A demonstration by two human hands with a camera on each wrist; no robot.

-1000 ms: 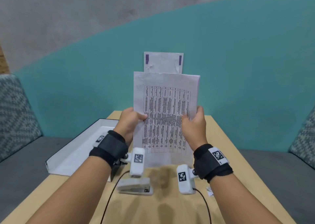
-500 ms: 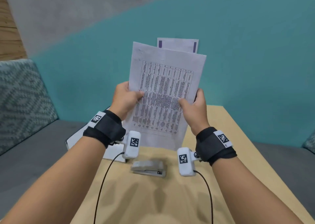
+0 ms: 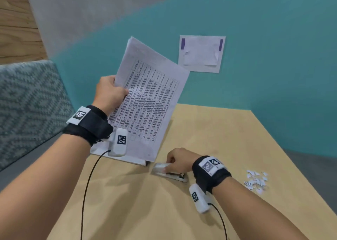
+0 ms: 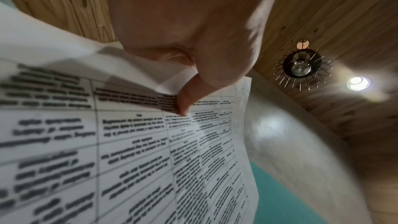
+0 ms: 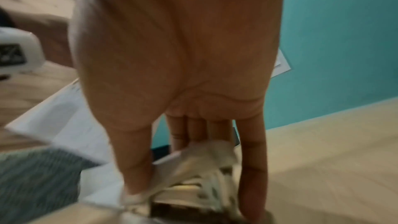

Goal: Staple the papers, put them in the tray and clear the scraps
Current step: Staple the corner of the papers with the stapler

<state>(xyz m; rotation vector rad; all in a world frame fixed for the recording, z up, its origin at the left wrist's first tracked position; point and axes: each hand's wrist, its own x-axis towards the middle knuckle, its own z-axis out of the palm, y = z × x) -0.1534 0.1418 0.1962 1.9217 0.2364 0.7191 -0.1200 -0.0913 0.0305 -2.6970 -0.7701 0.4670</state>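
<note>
The right hand [image 3: 179,160] has released the papers [image 3: 147,101] and now grips the stapler [image 3: 168,172] on the table; the left hand [image 3: 109,93] alone holds the papers, tilted leftward.

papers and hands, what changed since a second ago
The right hand let go of the papers and dropped to the table, gripping the stapler. The papers tilted left. The left hand still holds the papers; the scraps lie untouched.

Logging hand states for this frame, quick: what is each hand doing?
Left hand: holding the stack of papers up, thumb on the front sheet.
Right hand: gripping the stapler on the table.
</note>
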